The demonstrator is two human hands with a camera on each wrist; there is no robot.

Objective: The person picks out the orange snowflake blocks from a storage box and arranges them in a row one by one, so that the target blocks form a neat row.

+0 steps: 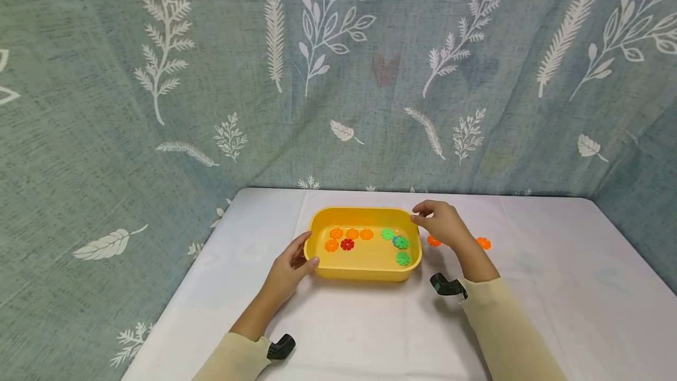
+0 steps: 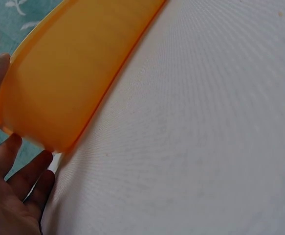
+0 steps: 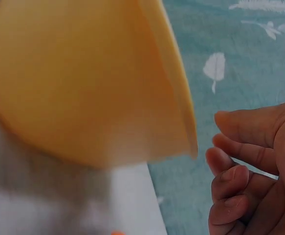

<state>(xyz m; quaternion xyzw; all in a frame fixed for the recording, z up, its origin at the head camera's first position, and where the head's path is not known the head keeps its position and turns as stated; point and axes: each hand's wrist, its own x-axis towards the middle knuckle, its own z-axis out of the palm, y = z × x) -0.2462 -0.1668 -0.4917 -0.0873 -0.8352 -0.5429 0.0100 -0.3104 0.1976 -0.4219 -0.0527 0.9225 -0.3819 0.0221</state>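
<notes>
one yellow tub (image 1: 362, 274) sits on the white desk (image 1: 338, 322), between two hands. in it lie nine discs: four orange discs (image 1: 352, 233) and one red disc (image 1: 347, 244) to the left, three green discs (image 1: 403, 258) and one blue disc (image 1: 395, 241) to the right, the blue mostly hidden under a green. two more orange discs (image 1: 483, 243) lie on the desk, right of the tub, one partly behind the right hand (image 1: 446, 226). the left hand (image 1: 285, 269) has its grip around the tub's left end, thumb at the rim. the right hand's grip is loosely bent, holding nothing, just beside the tub's far right corner.
</notes>
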